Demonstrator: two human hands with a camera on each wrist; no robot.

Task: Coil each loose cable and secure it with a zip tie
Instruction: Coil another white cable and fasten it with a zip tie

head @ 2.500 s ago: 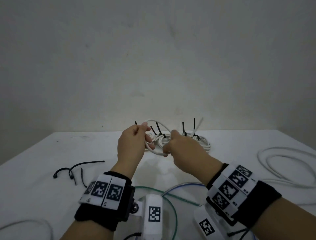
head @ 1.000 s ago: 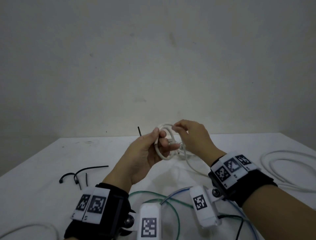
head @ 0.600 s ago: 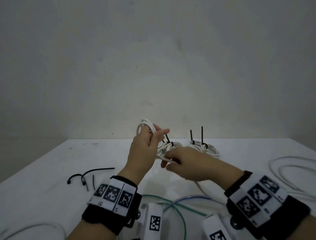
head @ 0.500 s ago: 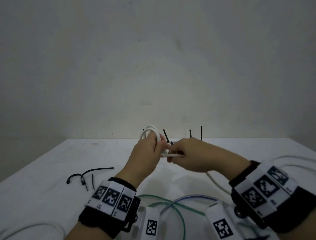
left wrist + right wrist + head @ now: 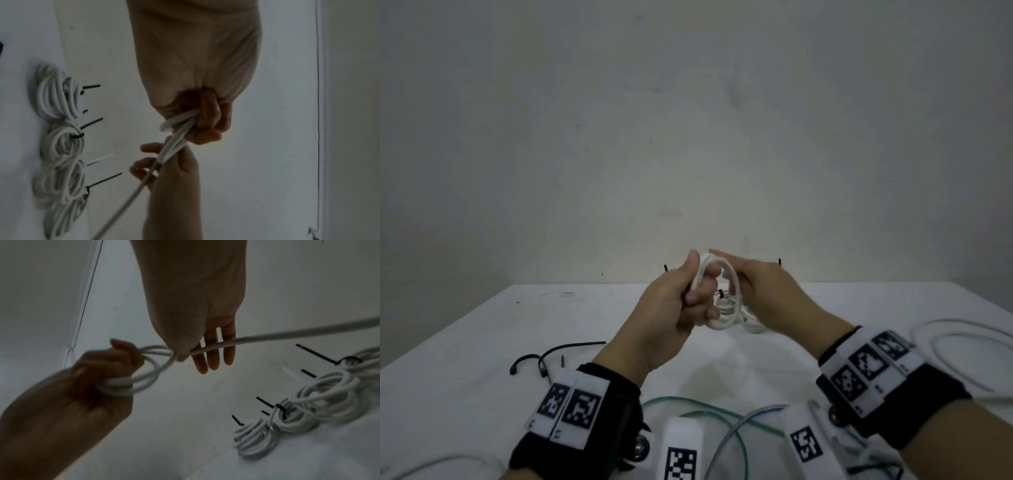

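From the head view: left hand clenched around a small white cable coil, raised above the tabletop; right hand alongside, touching the loop. Loose black zip ties lying at the left, green cable near the wrists, a big white loop at the right.

From the left wrist: fingers curled tight over the loops — free strand running down past the other hand.

From the right wrist: strand pinched under the thumb, three fingers extended; bundled coils with black ties standing up — mostly hidden from the head view.
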